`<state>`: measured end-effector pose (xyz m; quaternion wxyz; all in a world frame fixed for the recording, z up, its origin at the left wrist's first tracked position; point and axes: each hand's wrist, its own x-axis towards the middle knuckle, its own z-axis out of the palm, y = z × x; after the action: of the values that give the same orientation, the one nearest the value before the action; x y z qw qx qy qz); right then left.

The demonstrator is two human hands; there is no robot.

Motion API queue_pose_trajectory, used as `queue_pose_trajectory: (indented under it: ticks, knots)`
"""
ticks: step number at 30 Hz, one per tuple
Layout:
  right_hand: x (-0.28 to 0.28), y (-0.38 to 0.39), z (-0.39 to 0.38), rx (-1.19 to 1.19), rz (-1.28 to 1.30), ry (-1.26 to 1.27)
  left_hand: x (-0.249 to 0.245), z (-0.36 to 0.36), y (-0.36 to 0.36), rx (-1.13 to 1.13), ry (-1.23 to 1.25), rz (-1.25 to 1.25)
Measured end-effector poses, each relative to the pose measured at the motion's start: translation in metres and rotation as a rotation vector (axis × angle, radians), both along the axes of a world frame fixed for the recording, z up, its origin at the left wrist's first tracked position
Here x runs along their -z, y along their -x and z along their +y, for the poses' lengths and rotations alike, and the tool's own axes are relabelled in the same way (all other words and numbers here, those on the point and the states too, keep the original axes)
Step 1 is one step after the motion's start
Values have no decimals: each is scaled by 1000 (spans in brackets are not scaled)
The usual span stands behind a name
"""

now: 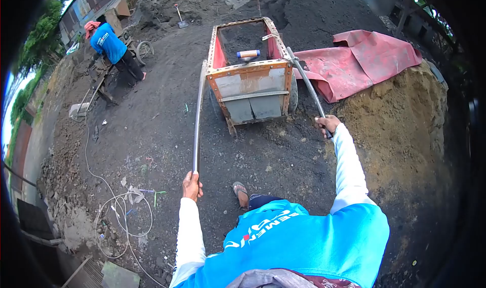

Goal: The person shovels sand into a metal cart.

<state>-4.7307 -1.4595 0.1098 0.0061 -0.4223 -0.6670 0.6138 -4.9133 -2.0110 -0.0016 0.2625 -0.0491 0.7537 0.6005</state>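
Cart: we locate the wooden-framed cart (253, 88) ahead of the wearer, its grey, rust-stained end panel facing us, with a wheel visible beside the panel at the right.
Left handle: we see the left hand (192, 187) wrapped around the near end of the long metal left handle (198, 126), fingers curled round the bar.
Right handle: we see the right hand (328, 125) closed on the right handle (310, 88), just short of its dark tip; this bar slants from the cart's upper corner.
Cart bed: we observe dark, sand-like material (243, 39) between the red inner walls.
Panel top: we note a blue-and-orange object (248, 54) at the upper edge; we cannot tell what it is.
Tarp: we find the red sheet (372, 60) right of the cart, draped partly over a tan mound (400, 108).
Ground, left: we see a pale cord (151, 216) looped near the left forearm.
Background, left: we see a co-worker (109, 41) in a blue shirt bending forward, well apart from the cart; a shovel (183, 24) stands beyond.
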Motion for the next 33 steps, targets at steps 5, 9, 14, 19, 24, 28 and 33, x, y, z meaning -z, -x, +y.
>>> queue_pose_trajectory:
  ticks: [5,9,14,19,24,28,33]
  knots:
    - [-9,72,-46,100,20,-31,-17,-35,97,2,32,51]
    - [-21,119,-109,143,-26,-41,-38,-72,179,65,66,114]
    - [-25,126,-149,259,-27,-182,-40,-93,220,119,25,107]
    - [10,121,-215,276,-260,-644,-45,-144,228,274,-38,46]
    - [41,116,-232,432,-490,-963,-31,-164,217,347,-25,-80]
    - [48,104,-253,472,-551,-937,-10,-174,211,494,-127,-211]
    - [93,94,-268,398,-1102,-1087,45,-182,189,603,-64,-477]
